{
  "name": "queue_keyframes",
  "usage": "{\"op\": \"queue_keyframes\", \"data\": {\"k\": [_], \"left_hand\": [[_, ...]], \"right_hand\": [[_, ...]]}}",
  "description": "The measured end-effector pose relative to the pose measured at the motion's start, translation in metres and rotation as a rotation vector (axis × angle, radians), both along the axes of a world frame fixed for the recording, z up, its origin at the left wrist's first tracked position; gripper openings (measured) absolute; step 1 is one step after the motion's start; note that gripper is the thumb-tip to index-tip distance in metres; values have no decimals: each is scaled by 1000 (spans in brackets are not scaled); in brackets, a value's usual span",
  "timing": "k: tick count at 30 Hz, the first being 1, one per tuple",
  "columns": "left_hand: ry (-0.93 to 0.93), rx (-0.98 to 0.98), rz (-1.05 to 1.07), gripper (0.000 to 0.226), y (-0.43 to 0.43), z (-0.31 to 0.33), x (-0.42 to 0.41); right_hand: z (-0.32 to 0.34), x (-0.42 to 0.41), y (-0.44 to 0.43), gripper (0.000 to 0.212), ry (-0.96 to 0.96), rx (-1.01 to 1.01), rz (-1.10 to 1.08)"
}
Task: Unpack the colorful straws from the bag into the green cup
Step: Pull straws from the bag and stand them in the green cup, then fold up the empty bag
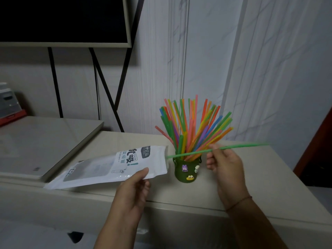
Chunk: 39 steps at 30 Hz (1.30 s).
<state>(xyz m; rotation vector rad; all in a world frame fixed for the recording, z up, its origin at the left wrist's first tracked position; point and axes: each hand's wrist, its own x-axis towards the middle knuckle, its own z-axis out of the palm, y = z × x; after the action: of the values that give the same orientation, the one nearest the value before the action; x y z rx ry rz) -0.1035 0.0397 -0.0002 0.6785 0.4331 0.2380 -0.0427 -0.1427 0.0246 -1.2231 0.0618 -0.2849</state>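
Left hand [133,186] grips the bag [115,166]; right hand [224,169], at the green cup's [186,170] 3 o'clock, pinches a green straw [239,146].

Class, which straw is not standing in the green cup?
The green straw pinched in the right hand: it lies almost level, its end at the bag mouth, while the other straws stand in the cup.
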Motion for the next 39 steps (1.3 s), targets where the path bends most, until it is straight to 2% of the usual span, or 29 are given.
{"op": "queue_keyframes", "data": {"k": [4,8,10,13,17,22,28,31,35,37,39], "left_hand": [[-50,-58,-50,30,3,2,-2],[-102,-100,-104,32,5,6,-5],[-125,-114,-144,44,6,6,-7],[-176,-144,-233,87,9,4,-6],[-221,-180,-345,91,12,2,-9],[-212,-200,-382,86,17,0,-12],[-130,-175,-370,74,18,-2,-10],[-130,-149,-388,78,17,0,-13],[-125,-158,-421,70,20,4,-17],[-152,-135,-459,60,20,9,-19],[-163,-83,-511,61,21,11,-21]], "right_hand": [[-3,10,-18,18,-74,-157,-194],[-7,13,-13,15,-146,-360,-211],[-9,15,-8,11,-164,-479,-188],[-16,21,0,14,-133,-634,-120],[-27,34,10,24,-43,-752,-49],[-36,44,14,10,23,-737,-10],[-36,43,18,27,14,-731,-18],[-33,39,20,11,33,-717,-5],[-32,24,14,23,133,-692,54],[-32,11,9,18,215,-699,128],[-32,-1,8,15,334,-621,375]]}}
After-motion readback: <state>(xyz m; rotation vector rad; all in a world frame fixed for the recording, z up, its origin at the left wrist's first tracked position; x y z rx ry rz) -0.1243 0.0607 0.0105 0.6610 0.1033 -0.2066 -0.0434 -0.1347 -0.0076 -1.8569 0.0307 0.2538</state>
